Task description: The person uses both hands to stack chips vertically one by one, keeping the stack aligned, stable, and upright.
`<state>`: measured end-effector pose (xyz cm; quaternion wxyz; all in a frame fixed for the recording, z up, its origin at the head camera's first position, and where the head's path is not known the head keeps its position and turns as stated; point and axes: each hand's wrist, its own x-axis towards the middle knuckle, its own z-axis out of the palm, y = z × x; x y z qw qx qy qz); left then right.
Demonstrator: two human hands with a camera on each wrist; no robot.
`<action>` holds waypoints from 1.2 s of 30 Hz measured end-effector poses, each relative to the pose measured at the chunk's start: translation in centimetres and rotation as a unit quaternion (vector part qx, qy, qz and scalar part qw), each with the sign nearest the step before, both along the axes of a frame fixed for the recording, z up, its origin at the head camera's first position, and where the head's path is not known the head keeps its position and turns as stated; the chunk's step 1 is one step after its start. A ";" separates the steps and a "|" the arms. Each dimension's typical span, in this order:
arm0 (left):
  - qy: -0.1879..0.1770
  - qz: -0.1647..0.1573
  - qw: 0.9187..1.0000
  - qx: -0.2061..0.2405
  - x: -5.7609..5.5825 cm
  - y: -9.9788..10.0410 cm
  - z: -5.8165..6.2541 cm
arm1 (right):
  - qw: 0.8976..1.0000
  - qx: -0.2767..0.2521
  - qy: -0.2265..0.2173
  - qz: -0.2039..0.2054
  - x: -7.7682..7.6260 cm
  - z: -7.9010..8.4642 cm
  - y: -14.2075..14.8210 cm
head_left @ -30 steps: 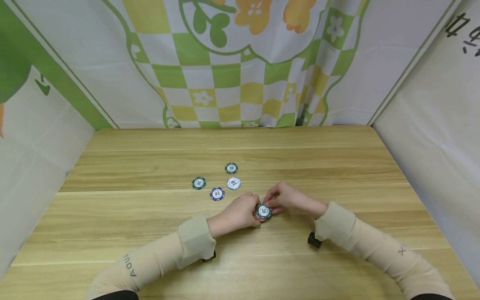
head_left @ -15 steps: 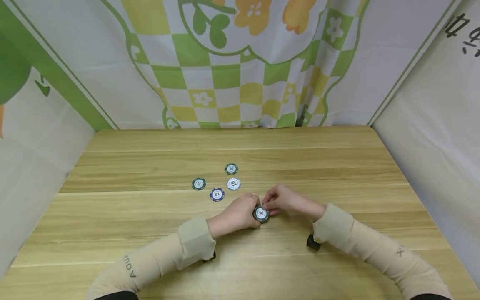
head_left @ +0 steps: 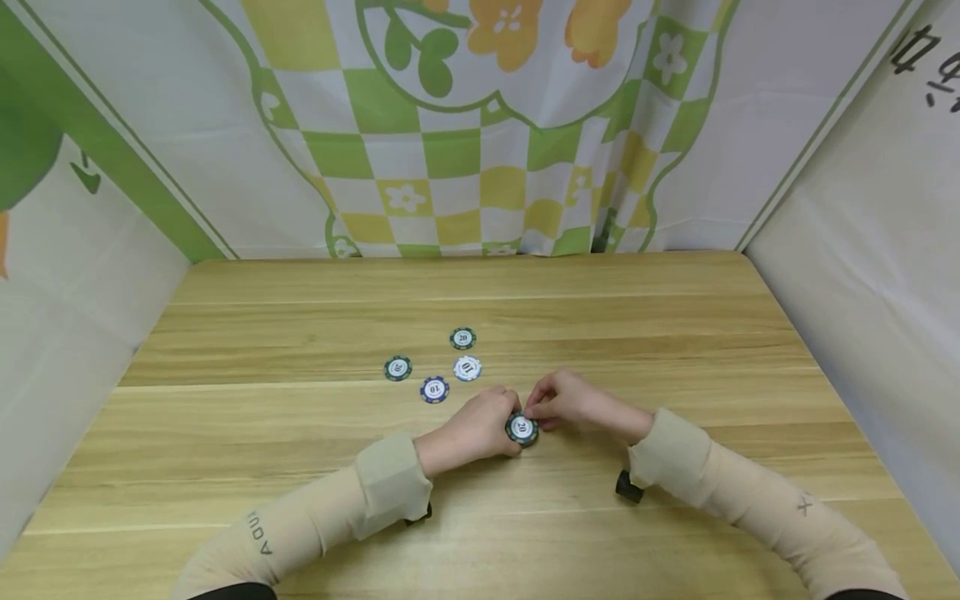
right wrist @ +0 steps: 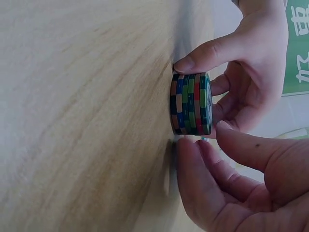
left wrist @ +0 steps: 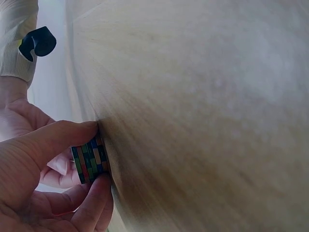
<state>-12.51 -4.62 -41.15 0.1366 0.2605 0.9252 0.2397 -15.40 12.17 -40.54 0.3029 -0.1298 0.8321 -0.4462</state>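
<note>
A short stack of poker chips [head_left: 522, 428] stands on the table, its top a green-edged chip marked 20. In the left wrist view the chip stack [left wrist: 91, 161] shows layered edges of blue, green, red and tan. My left hand [head_left: 477, 425] grips the stack from the left, thumb on the near side and fingers on the far side. My right hand [head_left: 572, 400] is at the stack's right. In the right wrist view, the right hand's fingertips [right wrist: 185, 145] are right at the stack's side, its thumb close to the top chip's edge, with a gap between thumb and forefinger.
Single poker chips lie flat beyond the left hand: a green 20 [head_left: 462, 337], a white 10 [head_left: 467, 367], a blue 10 [head_left: 434, 389] and another green 20 [head_left: 397, 367]. A patterned curtain [head_left: 502, 167] hangs behind the wooden table [head_left: 300, 308].
The top green 20 chip has moved left and down, from offset over the stack to lined up on it. The right hand shifted slightly left with it. The left hand stayed put.
</note>
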 end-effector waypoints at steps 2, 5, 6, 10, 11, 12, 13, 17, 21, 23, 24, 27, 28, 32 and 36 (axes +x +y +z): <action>-0.001 0.000 1.000 -0.002 0.0 0.0 0.0 | 1.000 0.013 0.021 0.007 0.1 0.2 0.1; -0.004 0.001 1.000 -0.005 0.0 0.0 0.0 | 0.997 0.036 0.070 0.027 0.3 0.5 0.2; -0.006 0.002 1.000 -0.006 0.0 0.0 0.0 | 0.995 0.040 0.081 0.032 0.3 0.6 0.2; -0.013 0.003 1.000 -0.005 -0.1 0.1 0.1 | 0.989 0.064 0.124 0.043 0.8 0.9 0.2; -0.014 0.003 1.000 -0.004 -0.1 0.1 0.1 | 0.988 0.067 0.128 0.045 0.9 1.0 0.1; -0.015 0.003 1.000 -0.003 -0.1 0.1 0.1 | 0.988 0.070 0.129 0.044 1.0 1.0 0.1; -0.015 0.004 1.000 -0.002 -0.1 0.1 0.1 | 0.988 0.073 0.129 0.046 1.2 1.1 0.1; -0.014 0.004 1.000 0.006 -0.1 0.0 0.0 | 0.988 0.078 0.124 0.053 1.7 1.1 -0.2; -0.010 0.005 1.000 0.011 -0.1 0.0 -0.1 | 0.987 0.095 0.119 0.046 2.1 1.0 -0.5; -0.009 0.005 1.000 0.011 -0.1 0.0 -0.1 | 0.987 0.103 0.119 0.041 2.3 1.0 -0.7; -0.007 0.004 1.000 0.011 -0.1 0.0 -0.1 | 0.986 0.107 0.123 0.041 2.4 1.0 -0.8; -0.004 0.003 1.000 0.010 -0.1 0.0 0.0 | 0.984 0.113 0.132 0.039 2.6 0.9 -1.0; -0.003 0.002 1.000 0.010 -0.1 0.0 0.0 | 0.983 0.116 0.138 0.040 2.6 0.8 -1.0; 0.001 0.000 1.000 0.008 0.0 0.0 0.0 | 0.977 0.124 0.165 0.047 2.7 0.5 -1.0; -0.002 0.002 1.000 0.008 0.0 0.0 0.0 | 0.974 0.122 0.184 0.050 2.8 0.4 -1.0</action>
